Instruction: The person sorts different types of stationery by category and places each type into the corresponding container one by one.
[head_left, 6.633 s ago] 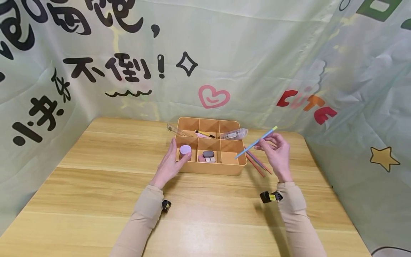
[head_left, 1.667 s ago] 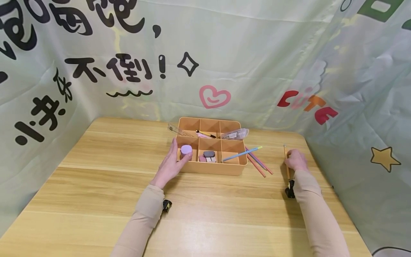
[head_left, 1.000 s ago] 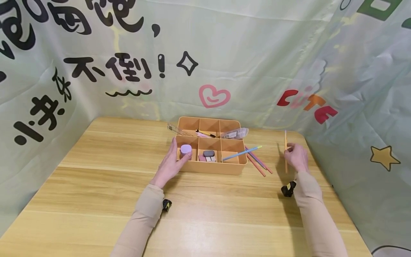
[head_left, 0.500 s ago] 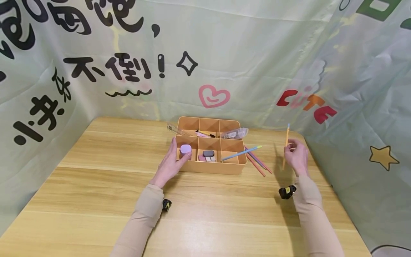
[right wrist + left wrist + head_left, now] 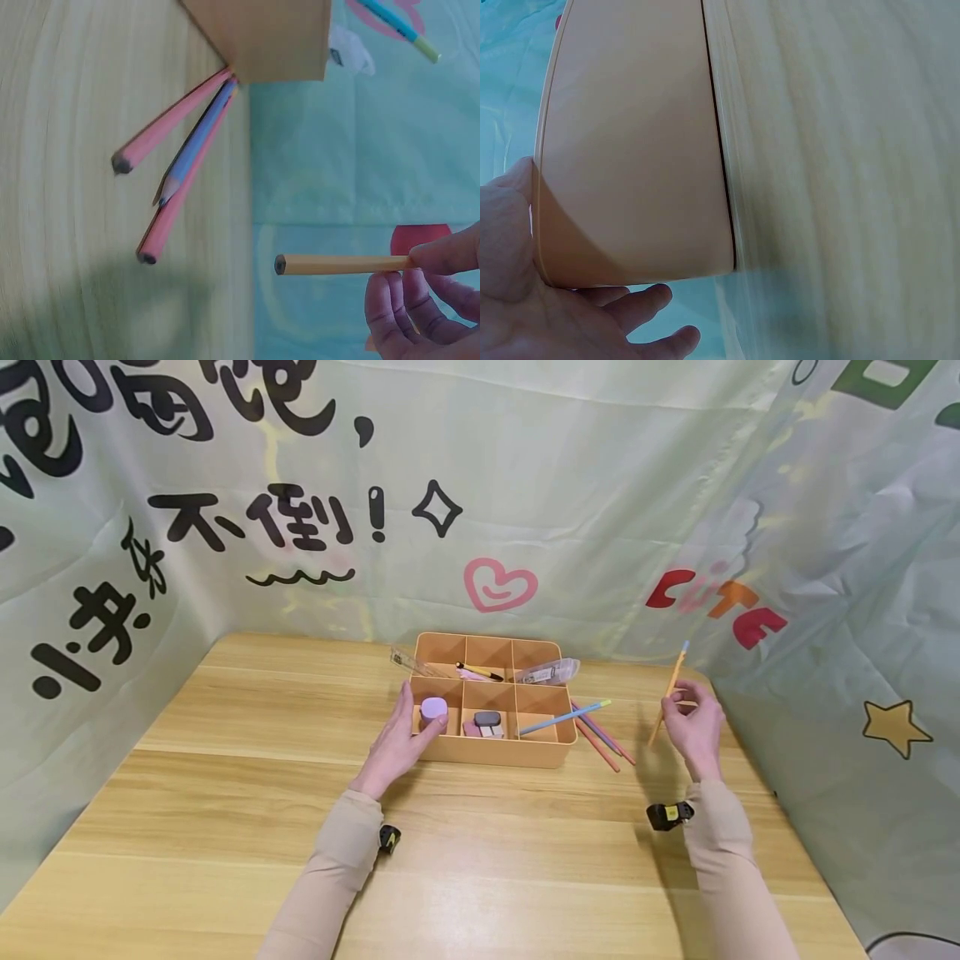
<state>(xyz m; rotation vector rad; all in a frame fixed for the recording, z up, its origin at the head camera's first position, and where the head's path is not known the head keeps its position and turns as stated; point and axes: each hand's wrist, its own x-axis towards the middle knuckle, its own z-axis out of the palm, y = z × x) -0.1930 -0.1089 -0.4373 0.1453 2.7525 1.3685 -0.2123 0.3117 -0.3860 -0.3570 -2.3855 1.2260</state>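
Observation:
My left hand [image 5: 396,743] rests at the front left corner of an orange divided box [image 5: 495,754]. Its fingers lie fairly straight along the side and its thumb reaches over the front rim; the left wrist view shows the fingers [image 5: 639,307] spread past the corner. My right hand [image 5: 695,727] pinches a yellow pencil [image 5: 677,672] between thumb and fingers, tilted and raised above the table. A blue pencil [image 5: 558,720] leans in the front right compartment, its yellowish end past the rim. Beside the box lie two reddish pencils [image 5: 169,124] and a purple-blue one [image 5: 196,139].
The box also holds a purple round-topped item [image 5: 432,709], eraser-like blocks [image 5: 488,720], a black-and-yellow pen-like item [image 5: 480,672], a clear ruler [image 5: 411,662] and a clear plastic-wrapped item [image 5: 549,673]. Printed cloth [image 5: 600,510] stands behind the wooden table [image 5: 480,877].
Earlier my right hand held the blue pencil, which now leans in the box. Then it took the yellow pencil at the right, lifted it and tilted it. The left hand stayed put.

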